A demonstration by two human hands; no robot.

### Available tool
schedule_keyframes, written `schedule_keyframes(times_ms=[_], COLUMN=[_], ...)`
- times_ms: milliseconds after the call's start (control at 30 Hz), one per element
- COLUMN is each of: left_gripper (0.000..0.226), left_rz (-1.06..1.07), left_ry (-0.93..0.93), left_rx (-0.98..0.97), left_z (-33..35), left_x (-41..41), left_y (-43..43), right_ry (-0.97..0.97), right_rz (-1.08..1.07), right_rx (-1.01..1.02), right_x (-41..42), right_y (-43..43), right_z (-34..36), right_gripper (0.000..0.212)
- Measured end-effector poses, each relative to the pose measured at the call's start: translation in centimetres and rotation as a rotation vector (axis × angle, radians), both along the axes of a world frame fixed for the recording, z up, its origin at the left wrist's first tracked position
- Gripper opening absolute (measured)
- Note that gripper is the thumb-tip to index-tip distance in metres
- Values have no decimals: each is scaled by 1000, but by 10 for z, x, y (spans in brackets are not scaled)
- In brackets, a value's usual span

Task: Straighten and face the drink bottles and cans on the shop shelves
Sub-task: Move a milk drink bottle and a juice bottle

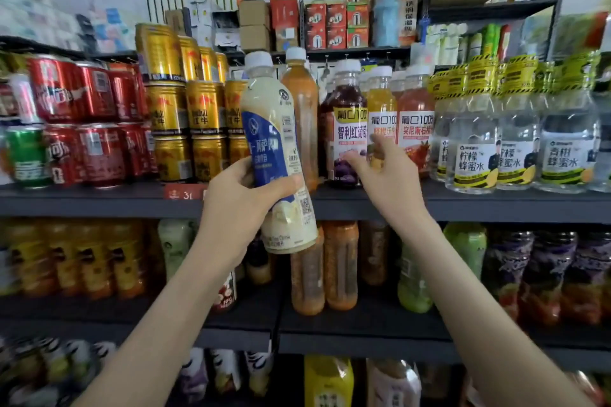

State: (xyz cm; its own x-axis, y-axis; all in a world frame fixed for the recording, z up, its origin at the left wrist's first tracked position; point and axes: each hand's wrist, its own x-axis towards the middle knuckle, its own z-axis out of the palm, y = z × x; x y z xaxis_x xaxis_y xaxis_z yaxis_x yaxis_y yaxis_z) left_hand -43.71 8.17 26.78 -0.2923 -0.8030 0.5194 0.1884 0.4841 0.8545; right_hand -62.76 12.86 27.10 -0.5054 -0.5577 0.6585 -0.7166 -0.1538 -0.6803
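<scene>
1. Milk-tea bottle (pixel 276 149), cream with a blue label, tilted, held in front of the shelf (pixel 99 198) edge.
2. Left hand (pixel 238 205) grip: fingers curled round the bottle's lower half.
3. Right hand (pixel 386 172) grip: fingers spread, holding nothing, at the labels of the purple juice bottle (pixel 345 129) and orange juice bottle (pixel 382 109); contact unclear.

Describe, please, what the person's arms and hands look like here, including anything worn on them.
Both arms are bare: no sleeve shows on the left forearm or the right forearm anywhere down to the frame's lower edge. The left hand and the right hand wear no gloves, and no watch, bracelet or ring is visible.
</scene>
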Motion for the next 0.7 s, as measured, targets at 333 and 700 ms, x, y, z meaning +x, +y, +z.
schedule_keyframes(times_ms=[333, 700], left_gripper=[54, 56], left_rz=[-67, -105], left_ry=[-350, -656], left_rx=[-28, -45], left_z=[-98, -156], left_x=[6, -29], left_y=[39, 54], right_ry=[-290, -665], right_rz=[469, 321], right_rx=[352, 392], right_x=[61, 39], right_y=[57, 82], right_z=[-96, -160], right_gripper=[55, 39])
